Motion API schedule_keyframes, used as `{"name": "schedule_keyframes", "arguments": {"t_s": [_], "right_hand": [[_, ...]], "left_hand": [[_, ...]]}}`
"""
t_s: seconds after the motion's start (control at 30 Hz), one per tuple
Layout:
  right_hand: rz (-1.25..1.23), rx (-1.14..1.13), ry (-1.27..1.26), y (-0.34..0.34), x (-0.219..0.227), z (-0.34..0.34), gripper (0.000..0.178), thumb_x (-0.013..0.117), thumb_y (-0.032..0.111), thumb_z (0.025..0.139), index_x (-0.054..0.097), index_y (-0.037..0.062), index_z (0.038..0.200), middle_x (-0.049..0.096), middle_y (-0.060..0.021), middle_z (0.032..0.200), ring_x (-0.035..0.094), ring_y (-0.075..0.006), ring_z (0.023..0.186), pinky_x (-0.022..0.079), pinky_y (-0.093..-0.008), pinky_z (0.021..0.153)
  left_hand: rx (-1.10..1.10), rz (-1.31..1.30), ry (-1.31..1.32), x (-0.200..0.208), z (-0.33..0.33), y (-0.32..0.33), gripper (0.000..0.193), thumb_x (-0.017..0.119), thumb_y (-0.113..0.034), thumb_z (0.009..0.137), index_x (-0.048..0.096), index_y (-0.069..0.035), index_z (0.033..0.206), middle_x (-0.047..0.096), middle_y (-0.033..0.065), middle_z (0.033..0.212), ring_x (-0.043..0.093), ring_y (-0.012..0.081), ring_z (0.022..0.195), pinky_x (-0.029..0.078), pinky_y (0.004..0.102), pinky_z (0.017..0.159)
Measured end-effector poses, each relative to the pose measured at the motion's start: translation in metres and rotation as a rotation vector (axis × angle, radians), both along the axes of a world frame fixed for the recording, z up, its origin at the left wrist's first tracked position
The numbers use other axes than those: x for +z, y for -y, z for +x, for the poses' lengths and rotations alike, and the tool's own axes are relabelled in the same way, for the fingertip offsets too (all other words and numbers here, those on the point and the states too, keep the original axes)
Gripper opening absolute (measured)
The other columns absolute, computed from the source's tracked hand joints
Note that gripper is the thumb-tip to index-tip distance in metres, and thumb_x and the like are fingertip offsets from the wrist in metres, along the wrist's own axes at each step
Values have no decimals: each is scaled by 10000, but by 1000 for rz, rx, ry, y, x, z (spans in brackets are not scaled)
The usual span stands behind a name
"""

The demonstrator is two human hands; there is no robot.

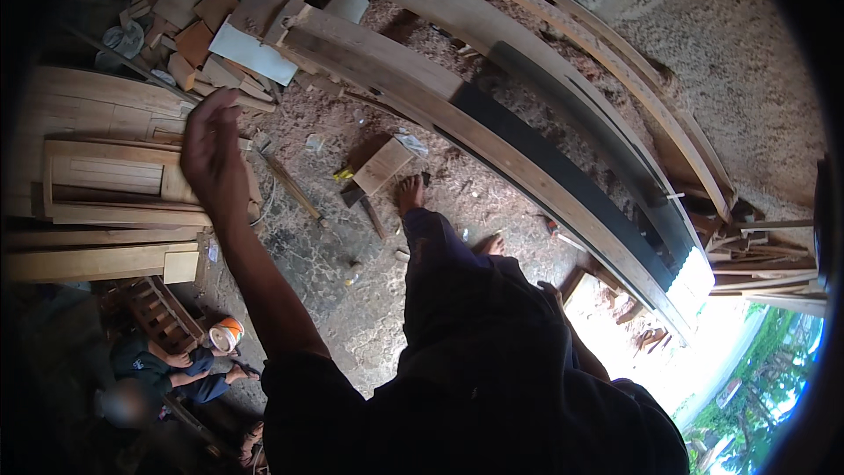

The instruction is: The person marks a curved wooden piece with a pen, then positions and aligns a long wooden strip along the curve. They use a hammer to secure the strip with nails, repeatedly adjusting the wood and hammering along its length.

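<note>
My left hand (214,148) is raised over the left side of the floor, near the stacked wooden panels (105,136). Its fingers are loosely bent with some space between them, and nothing shows in them. My right arm (587,354) hangs beside my dark clothing; its hand is mostly hidden, so its fingers cannot be read. On the floor by my bare foot lie a wooden block (383,165) and a hammer (373,213). A long wooden-handled tool (294,183) lies to the right of my left hand.
Long planks on edge (387,70) curve across the upper right. A pile of wood offcuts (189,22) fills the far left. At lower left, a person (145,361) sits near an orange-and-white bucket (226,334). Bright daylight enters at lower right.
</note>
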State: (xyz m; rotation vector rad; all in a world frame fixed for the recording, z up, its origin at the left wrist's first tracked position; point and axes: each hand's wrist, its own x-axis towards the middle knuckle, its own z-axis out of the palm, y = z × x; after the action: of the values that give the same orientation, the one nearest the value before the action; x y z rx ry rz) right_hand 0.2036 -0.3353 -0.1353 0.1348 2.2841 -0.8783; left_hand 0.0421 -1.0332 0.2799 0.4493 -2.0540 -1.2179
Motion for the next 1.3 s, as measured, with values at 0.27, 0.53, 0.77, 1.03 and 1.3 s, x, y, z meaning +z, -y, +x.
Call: {"name": "schedule_keyframes", "arguments": {"t_s": [0.27,0.53,0.77,1.03,1.3], "right_hand": [[63,131,-108,100,39,-12,366,767,201,844,690,15,1150,718,-207,1081,707,-326,1001,576,-409,850],[201,6,-133,147,61,2,419,718,263,871,658,47,1225,742,-176,913,731,-300,825,575,-409,725],[268,-323,138,206,101,2,422,702,272,863,677,2,1187,726,-174,1068,717,-275,961,564,-359,835],[120,-404,-171,306,222,-100,529,714,254,852,585,68,1330,667,-159,1073,670,-327,1066,557,-431,900],[268,-126,-856,325,310,-175,590,620,162,875,468,49,1434,527,-146,1211,601,-305,1081,531,-415,904]], "left_hand": [[174,-108,374,-203,-136,220,337,671,-241,926,675,-7,1169,727,174,1069,706,282,1006,542,383,889],[171,-535,850,-293,-260,302,305,630,-305,892,694,-182,1163,713,173,1091,672,412,1032,545,520,880],[81,-782,929,-352,-277,361,294,558,-373,912,710,-120,923,718,169,937,686,400,904,543,502,761],[-478,-412,509,-203,-259,135,284,545,-200,1001,597,49,1126,648,241,1059,627,405,971,469,466,873],[-1594,-128,968,-109,-171,-182,205,605,-143,959,662,34,1045,681,97,827,628,157,758,503,337,717]]}}
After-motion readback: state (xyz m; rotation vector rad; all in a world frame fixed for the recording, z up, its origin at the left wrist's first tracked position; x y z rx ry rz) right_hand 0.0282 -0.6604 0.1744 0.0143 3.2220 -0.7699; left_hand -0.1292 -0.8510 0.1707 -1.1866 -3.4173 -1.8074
